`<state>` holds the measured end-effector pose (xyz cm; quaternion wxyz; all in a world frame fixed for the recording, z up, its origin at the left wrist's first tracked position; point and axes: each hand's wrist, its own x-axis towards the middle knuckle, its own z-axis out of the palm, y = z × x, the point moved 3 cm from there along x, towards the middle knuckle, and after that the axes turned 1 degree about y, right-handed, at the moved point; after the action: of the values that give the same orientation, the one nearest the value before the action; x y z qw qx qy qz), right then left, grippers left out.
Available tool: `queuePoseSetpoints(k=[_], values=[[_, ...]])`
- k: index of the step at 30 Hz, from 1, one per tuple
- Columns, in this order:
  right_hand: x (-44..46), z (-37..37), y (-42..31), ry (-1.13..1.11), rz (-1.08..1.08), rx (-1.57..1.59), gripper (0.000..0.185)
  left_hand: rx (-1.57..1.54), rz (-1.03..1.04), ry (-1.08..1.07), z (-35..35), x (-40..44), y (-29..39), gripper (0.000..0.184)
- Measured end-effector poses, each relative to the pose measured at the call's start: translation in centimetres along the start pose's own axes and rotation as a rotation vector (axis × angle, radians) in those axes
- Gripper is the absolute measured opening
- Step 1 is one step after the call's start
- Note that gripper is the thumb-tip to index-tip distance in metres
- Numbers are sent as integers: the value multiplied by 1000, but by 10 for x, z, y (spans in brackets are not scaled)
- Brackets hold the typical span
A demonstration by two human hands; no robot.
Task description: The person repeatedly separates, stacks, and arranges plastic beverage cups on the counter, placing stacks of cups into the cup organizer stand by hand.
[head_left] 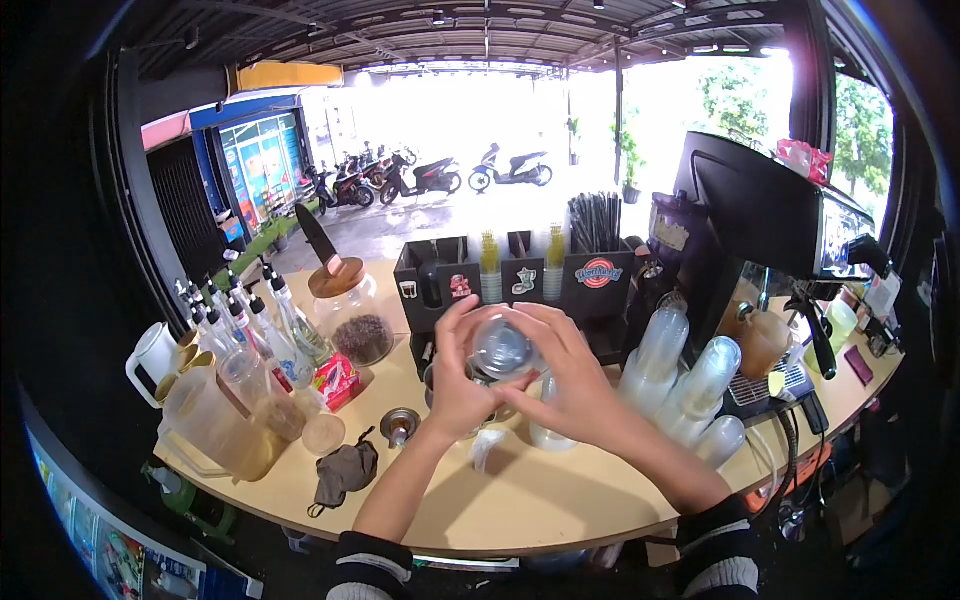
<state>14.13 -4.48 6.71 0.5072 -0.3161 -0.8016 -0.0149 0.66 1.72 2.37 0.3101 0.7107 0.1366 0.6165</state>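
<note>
Left hand [462, 372]: we see it curved around one side of a clear vessel [503, 345], grasping it.
Right hand [565, 378]: wrapped about the other side, grasping too, with its thumb low and close to the left hand.
Clear vessel: raised between both hands, above the bench [590, 510] and on our side of the black caddy [605, 305]. We cannot tell whether it is a cup or a domed lid, nor whether anything is inside.
Done: the pick-up, we judge, since both hands support the vessel off the bench.
Left: we judge the handling unfinished, as the vessel is neither set down nor let go.
Stacked clear cups [657, 350]: beside the right forearm on the bench, unheld.
White crumpled piece [486, 450]: on the bench between our forearms, untouched.
Dark cloth pouch [345, 475] and small metal cup [400, 428]: left of the left forearm, both untouched.
Pitcher [215, 420]: farther left, holding some brownish liquid, with neither hand near it.
</note>
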Motion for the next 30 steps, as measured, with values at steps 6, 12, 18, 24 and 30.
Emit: queuePoseSetpoints(k=[6, 12, 18, 24, 30], values=[[43, -20, 40, 53, -47, -205, 55, 317, 81, 33, -7, 33, 0, 97], [114, -54, 88, 260, -6, -181, 54, 334, 10, 35, -2, 78, -35, 83], [160, -52, 150, 274, 23, -228, 49, 506, 178, 39, 8, 143, -52, 83], [166, -46, 154, 219, 24, -253, 43, 534, 160, -28, 28, 205, -82, 89], [147, -72, 165, 148, 261, -317, 33, 496, 66, 11, 32, 232, -98, 92]])
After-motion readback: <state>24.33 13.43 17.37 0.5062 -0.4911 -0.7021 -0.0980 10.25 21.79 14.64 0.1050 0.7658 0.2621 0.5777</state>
